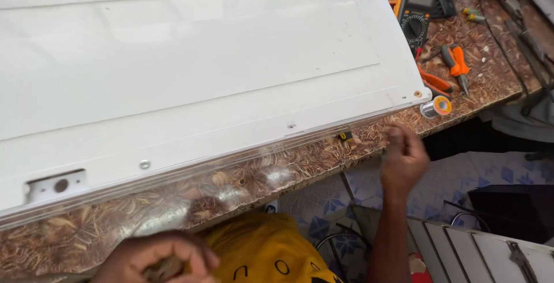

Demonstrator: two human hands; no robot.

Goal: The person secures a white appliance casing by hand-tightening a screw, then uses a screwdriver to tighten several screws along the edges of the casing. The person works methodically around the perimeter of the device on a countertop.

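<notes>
Beneath our clenched left hand, something brownish hides unidentifiable; our right hand curls loosely closed, seemingly empty, below the white panel edge.

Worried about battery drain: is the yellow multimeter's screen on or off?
Cannot tell: the multimeter lies face up, its grey display shows no readable digits, and the dial position is unclear.

Left hand low, fingers curled closed; right hand raised, fingertips loosely pinched together.

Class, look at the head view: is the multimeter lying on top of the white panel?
No, the multimeter lies on the patterned table beside the white panel.
</notes>
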